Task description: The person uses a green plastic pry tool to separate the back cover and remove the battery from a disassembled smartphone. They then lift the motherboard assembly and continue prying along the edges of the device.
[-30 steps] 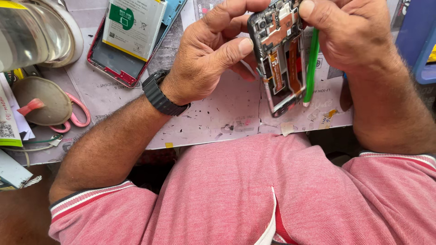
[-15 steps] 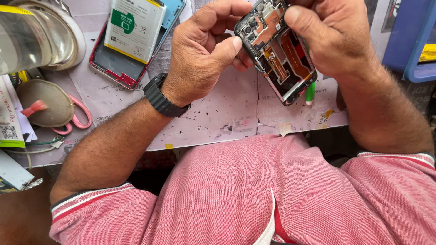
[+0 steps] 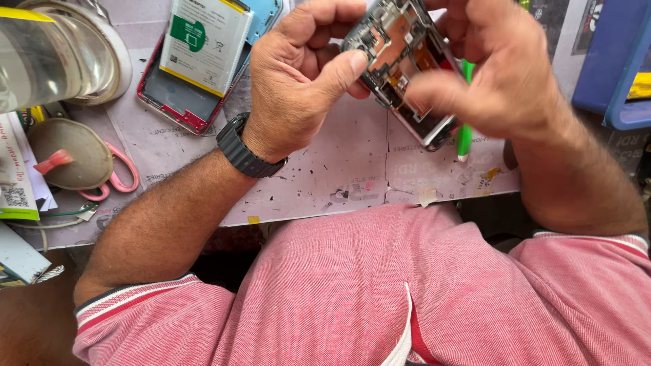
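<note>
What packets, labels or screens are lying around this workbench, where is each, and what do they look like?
Phone battery: upper left, lying on a red-edged phone body; flat white rectangle with a green patch and a yellow edge.
Paper packet: far left edge; white with a square code and a green-yellow strip.
Printed paper sheets: covering the bench under the hands; pale, spotted with dark marks.
No lit screen shows.

Battery (image 3: 203, 42) lies on phone frame (image 3: 169, 102), left of hands.
</note>
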